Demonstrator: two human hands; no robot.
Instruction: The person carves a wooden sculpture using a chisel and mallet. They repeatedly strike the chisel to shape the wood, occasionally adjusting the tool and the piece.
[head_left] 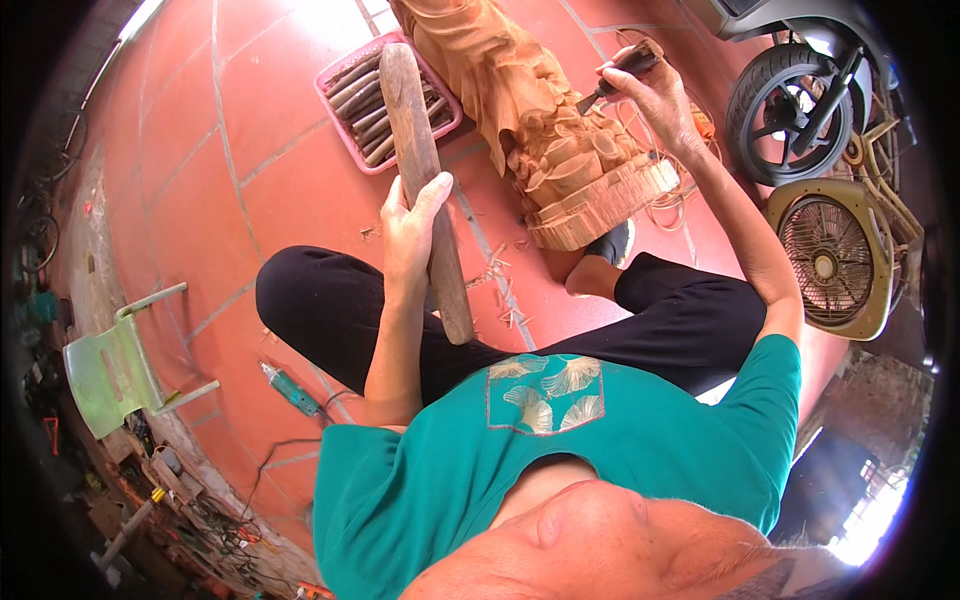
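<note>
Setting: Red-tiled floor (190,190) with pale joints; we are sitting cross-legged on it, working low.
Lap zone: we are wearing a teal shirt (560,450) bearing a square pale shell motif on the chest, and black trousers (330,310).
Left hand (410,225): we are gripping a long wooden mallet (425,170); the fingers are wrapped tight around its shaft just below mid-length, thumb lying along the wood.
Mallet handling: we are judging it stiff, dense and top-heavy; hold it near the middle for control.
Chips: pale wood shavings (500,290) are lying just beside the knee.
Right hand (655,90): we are holding a chisel (615,75) by its dark handle, fingers curled closed around it, blade touching the carving's upper base.
Wooden carving (545,120): it is standing upright on the floor between the knees and the tray, steadied by a foot at its base.
Carving handling: we are judging it heavy and rigid, with fragile relief detail; take hold at the ribbed base (610,205).
Tool tray (385,100): a pink rectangular tray is holding more chisels, behind the mallet.
Left side: a green plastic chair (110,370) and a green power tool (290,390) are lying on the floor.
Far right: a tan box fan (830,260) and a scooter wheel (790,110).
Labels: we are seeing no packages or signs.
</note>
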